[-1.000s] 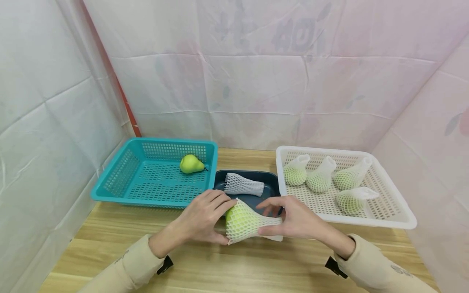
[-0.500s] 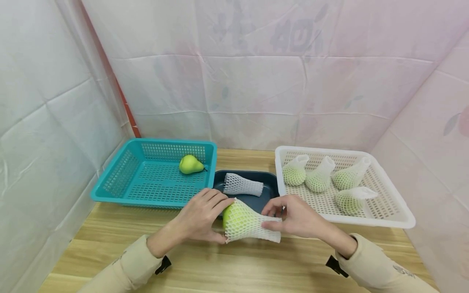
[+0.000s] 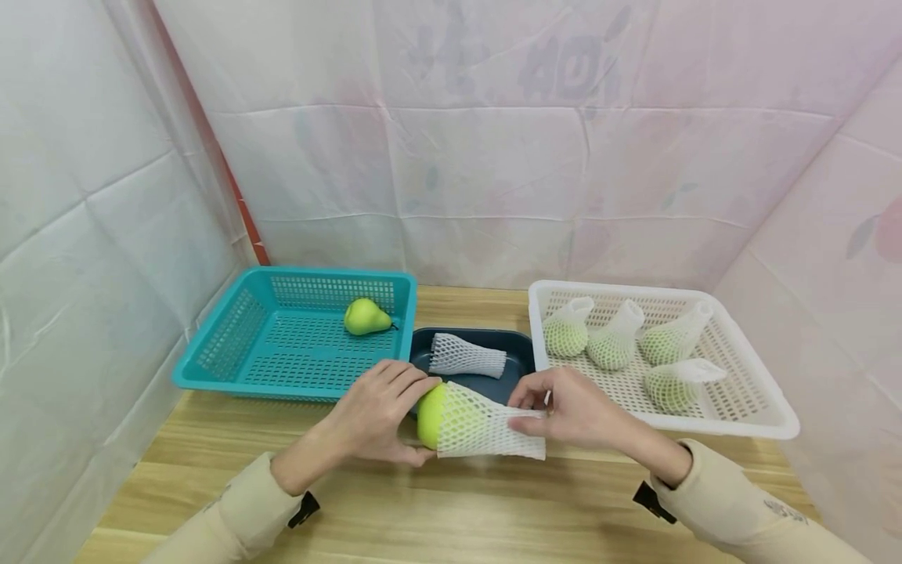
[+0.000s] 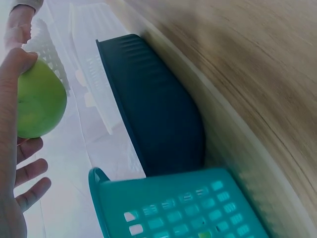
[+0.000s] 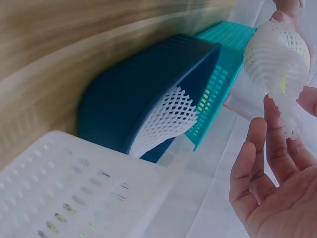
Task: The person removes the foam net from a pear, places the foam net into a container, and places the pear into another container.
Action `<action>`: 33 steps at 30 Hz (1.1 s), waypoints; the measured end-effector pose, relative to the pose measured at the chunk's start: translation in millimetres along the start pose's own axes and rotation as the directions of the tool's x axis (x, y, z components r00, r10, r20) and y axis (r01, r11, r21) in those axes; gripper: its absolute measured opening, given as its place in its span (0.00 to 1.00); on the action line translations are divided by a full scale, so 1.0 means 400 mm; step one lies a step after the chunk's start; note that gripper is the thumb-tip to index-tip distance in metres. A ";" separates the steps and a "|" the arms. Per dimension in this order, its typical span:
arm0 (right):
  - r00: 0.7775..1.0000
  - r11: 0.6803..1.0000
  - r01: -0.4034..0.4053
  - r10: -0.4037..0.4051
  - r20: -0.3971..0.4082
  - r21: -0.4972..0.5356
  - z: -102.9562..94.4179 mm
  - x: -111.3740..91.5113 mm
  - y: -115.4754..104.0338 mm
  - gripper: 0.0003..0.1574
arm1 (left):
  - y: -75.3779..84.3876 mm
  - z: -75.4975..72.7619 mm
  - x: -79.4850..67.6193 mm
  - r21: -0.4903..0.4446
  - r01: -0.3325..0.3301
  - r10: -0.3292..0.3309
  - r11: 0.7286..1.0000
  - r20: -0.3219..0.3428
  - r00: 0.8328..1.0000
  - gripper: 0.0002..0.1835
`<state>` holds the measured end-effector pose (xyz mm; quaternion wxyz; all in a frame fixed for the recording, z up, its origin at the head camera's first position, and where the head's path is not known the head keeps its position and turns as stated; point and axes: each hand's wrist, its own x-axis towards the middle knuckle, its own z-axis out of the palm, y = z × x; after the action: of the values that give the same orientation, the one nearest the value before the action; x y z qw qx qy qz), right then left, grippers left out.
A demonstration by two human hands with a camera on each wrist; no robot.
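My left hand (image 3: 380, 411) grips a green pear (image 3: 430, 417) by its broad end, above the front of the table. A white foam net sleeve (image 3: 486, 429) covers the pear's other part and runs off to the right. My right hand (image 3: 574, 409) pinches the sleeve near its far end between thumb and fingers. In the left wrist view the bare round end of the pear (image 4: 42, 101) shows between thumb and fingers. The right wrist view has the sleeve (image 5: 272, 57) around the fruit, its loose end at my fingers. The pear's stem end is hidden in the net.
Behind the hands a dark blue tray (image 3: 517, 368) holds another foam sleeve (image 3: 467, 356). To the left, a teal basket (image 3: 296, 386) contains one bare pear (image 3: 368, 316). Several netted pears lie in the white basket (image 3: 740, 427) at the right.
More of the pear's broad end is bare, as the sleeve sits farther right on it. My left hand has shifted slightly left; my right hand has moved slightly right along the sleeve.
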<state>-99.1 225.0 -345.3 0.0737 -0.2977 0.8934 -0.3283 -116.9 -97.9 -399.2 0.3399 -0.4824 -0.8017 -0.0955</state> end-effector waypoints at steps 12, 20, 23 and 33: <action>1.000 0.999 -0.007 0.007 -0.009 -0.038 -0.021 0.011 0.005 0.05 | -0.039 -0.031 -0.023 0.002 0.034 -0.034 0.999 0.024 0.999 0.50; 0.999 0.998 -0.009 0.007 -0.033 -0.057 -0.032 0.020 0.009 0.05 | -0.069 -0.054 -0.042 0.031 0.046 -0.047 0.998 0.025 0.999 0.50; 0.999 0.998 -0.015 0.012 -0.050 -0.061 -0.037 0.028 0.014 0.06 | -0.081 -0.064 -0.054 0.042 0.056 -0.057 0.998 0.017 0.998 0.49; 0.994 0.993 -0.089 0.083 -0.075 -0.080 -0.051 0.059 0.037 0.05 | -0.110 -0.097 -0.094 0.072 0.079 -0.080 0.994 0.014 0.997 0.51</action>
<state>-131.8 231.3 -337.3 0.0434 -0.2497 0.9204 -0.2977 -124.7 -165.9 -386.3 0.3461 -0.4383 -0.8260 -0.0760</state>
